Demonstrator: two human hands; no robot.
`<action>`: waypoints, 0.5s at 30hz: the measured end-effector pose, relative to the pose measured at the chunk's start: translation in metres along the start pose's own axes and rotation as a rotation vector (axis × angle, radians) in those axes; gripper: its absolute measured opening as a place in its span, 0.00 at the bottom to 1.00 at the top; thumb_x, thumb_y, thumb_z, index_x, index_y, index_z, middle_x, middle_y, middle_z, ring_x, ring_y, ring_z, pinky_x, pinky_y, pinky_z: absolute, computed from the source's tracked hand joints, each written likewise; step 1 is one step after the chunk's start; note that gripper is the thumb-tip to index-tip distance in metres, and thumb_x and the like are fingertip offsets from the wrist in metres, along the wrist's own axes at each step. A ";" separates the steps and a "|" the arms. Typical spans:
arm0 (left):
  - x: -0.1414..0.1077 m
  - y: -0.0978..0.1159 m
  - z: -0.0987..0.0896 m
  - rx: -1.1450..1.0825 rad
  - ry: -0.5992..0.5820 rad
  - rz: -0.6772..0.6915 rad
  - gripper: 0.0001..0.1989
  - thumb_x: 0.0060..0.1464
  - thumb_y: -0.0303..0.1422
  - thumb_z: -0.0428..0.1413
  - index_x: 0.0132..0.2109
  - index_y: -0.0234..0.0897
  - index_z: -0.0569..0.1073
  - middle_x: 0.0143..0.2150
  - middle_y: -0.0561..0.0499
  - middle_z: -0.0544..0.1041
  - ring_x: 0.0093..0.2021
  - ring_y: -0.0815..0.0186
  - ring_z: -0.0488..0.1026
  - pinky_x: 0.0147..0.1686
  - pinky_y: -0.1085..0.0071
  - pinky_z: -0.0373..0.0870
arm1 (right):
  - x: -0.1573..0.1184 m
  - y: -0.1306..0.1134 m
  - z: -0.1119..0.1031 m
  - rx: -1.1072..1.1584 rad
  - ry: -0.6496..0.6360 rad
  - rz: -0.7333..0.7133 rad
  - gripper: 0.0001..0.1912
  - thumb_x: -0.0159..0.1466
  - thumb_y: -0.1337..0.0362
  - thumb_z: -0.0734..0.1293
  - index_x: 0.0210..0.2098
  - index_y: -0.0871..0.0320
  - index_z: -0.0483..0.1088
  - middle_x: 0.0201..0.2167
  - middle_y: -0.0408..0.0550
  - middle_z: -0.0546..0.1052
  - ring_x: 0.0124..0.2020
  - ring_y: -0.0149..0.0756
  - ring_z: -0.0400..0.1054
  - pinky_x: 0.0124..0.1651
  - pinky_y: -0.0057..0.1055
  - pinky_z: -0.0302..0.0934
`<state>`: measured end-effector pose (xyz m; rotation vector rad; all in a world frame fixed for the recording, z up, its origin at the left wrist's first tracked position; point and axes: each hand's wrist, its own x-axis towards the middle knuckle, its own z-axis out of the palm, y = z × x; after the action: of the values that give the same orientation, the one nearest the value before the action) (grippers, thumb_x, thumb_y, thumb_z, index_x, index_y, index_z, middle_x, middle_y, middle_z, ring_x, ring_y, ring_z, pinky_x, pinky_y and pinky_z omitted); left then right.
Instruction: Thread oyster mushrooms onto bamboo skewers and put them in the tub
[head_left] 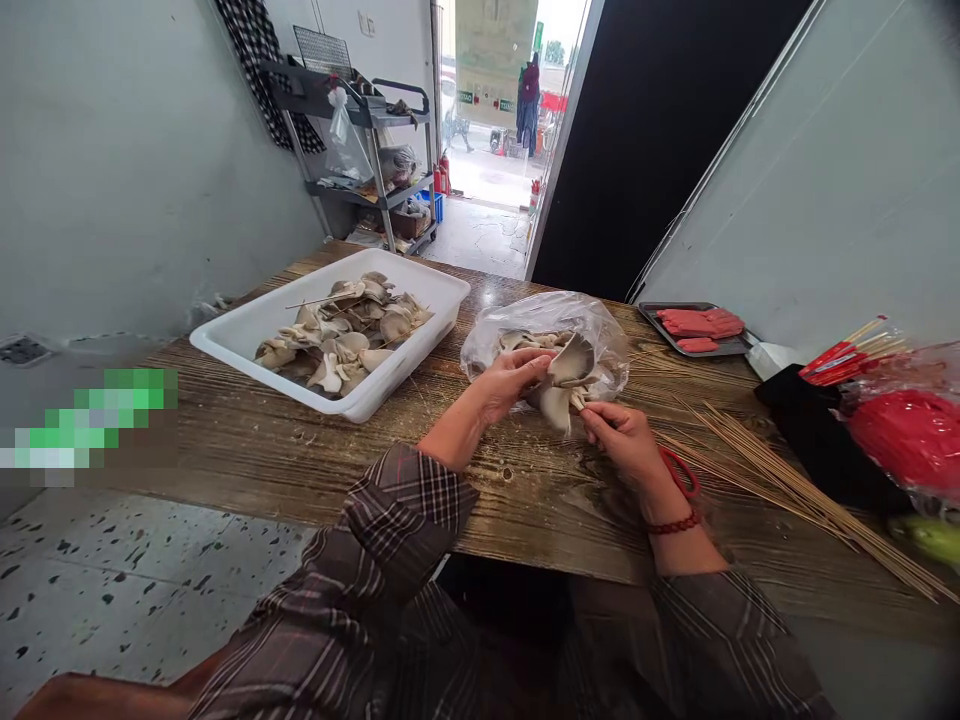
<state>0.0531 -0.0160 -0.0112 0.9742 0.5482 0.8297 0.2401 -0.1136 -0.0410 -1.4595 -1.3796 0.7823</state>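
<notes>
Between my hands is a small cluster of oyster mushrooms (571,362) with grey-brown caps and pale stems. My left hand (514,382) grips the cluster from the left, fingers closed around its edge. Lower right, my right hand (621,430) pinches at the stem end with thumb and fingers. Just behind the cluster lies an open clear plastic bag (606,325) with more mushrooms inside. To the left stands a white plastic tub (274,385) holding many mushrooms, with a thin bamboo skewer (324,299) lying across them.
Loose bamboo skewers (795,480) lie on the wooden table (360,465) at right. Behind them are a dark tray (720,345) of pink meat, a black holder (802,430) and a red plastic-wrapped bundle (911,435). A shelf cart (375,195) stands beyond the table, near the doorway.
</notes>
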 end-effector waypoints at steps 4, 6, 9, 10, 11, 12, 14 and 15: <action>0.003 -0.004 0.000 -0.019 -0.014 0.020 0.23 0.38 0.41 0.70 0.41 0.31 0.80 0.30 0.51 0.75 0.29 0.74 0.66 0.31 0.75 0.58 | 0.001 0.001 0.002 0.033 -0.011 0.029 0.19 0.57 0.49 0.69 0.31 0.61 0.78 0.15 0.40 0.68 0.16 0.26 0.55 0.19 0.25 0.49; 0.004 -0.005 -0.001 -0.013 -0.005 0.028 0.22 0.37 0.40 0.70 0.38 0.30 0.80 0.29 0.51 0.75 0.28 0.74 0.66 0.30 0.75 0.58 | 0.001 0.001 0.002 0.063 -0.041 0.053 0.20 0.56 0.48 0.70 0.32 0.61 0.78 0.16 0.41 0.69 0.16 0.26 0.57 0.20 0.25 0.51; 0.005 -0.004 -0.004 -0.022 0.053 0.035 0.20 0.36 0.40 0.71 0.35 0.31 0.79 0.28 0.52 0.74 0.27 0.74 0.66 0.28 0.76 0.58 | 0.001 0.001 0.002 0.133 -0.105 0.099 0.21 0.56 0.47 0.70 0.35 0.60 0.79 0.17 0.42 0.71 0.18 0.26 0.60 0.21 0.24 0.54; 0.005 -0.003 -0.005 -0.027 0.072 0.036 0.20 0.36 0.40 0.71 0.35 0.31 0.79 0.27 0.53 0.74 0.26 0.74 0.66 0.28 0.76 0.58 | 0.000 0.002 0.002 0.157 -0.125 0.119 0.22 0.56 0.47 0.70 0.36 0.60 0.79 0.18 0.42 0.71 0.18 0.26 0.60 0.21 0.24 0.53; 0.006 -0.003 -0.006 -0.030 0.083 0.033 0.20 0.35 0.40 0.71 0.34 0.32 0.79 0.27 0.53 0.74 0.26 0.74 0.65 0.27 0.76 0.58 | 0.000 0.004 0.003 0.179 -0.141 0.138 0.23 0.56 0.47 0.70 0.38 0.60 0.79 0.18 0.41 0.71 0.17 0.25 0.59 0.20 0.24 0.52; 0.006 -0.002 -0.007 -0.029 0.086 0.029 0.19 0.35 0.39 0.71 0.34 0.32 0.78 0.26 0.53 0.74 0.26 0.74 0.66 0.27 0.76 0.58 | 0.001 0.005 0.004 0.197 -0.150 0.153 0.24 0.56 0.47 0.70 0.40 0.61 0.79 0.18 0.41 0.70 0.16 0.25 0.58 0.19 0.23 0.51; 0.006 -0.003 -0.008 -0.017 0.084 0.019 0.19 0.35 0.39 0.71 0.34 0.32 0.78 0.26 0.53 0.74 0.26 0.74 0.66 0.27 0.76 0.58 | 0.001 0.010 0.006 0.210 -0.125 0.154 0.25 0.56 0.48 0.70 0.42 0.62 0.79 0.17 0.40 0.70 0.15 0.23 0.55 0.18 0.23 0.46; 0.007 -0.003 -0.008 -0.009 0.084 0.017 0.19 0.34 0.38 0.71 0.34 0.32 0.78 0.27 0.53 0.75 0.26 0.74 0.66 0.26 0.75 0.58 | 0.001 0.013 0.007 0.196 -0.093 0.135 0.24 0.56 0.49 0.70 0.43 0.62 0.79 0.16 0.39 0.69 0.14 0.23 0.54 0.18 0.24 0.46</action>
<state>0.0523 -0.0076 -0.0183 0.9402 0.6087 0.8906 0.2382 -0.1098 -0.0551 -1.3866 -1.2434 1.0530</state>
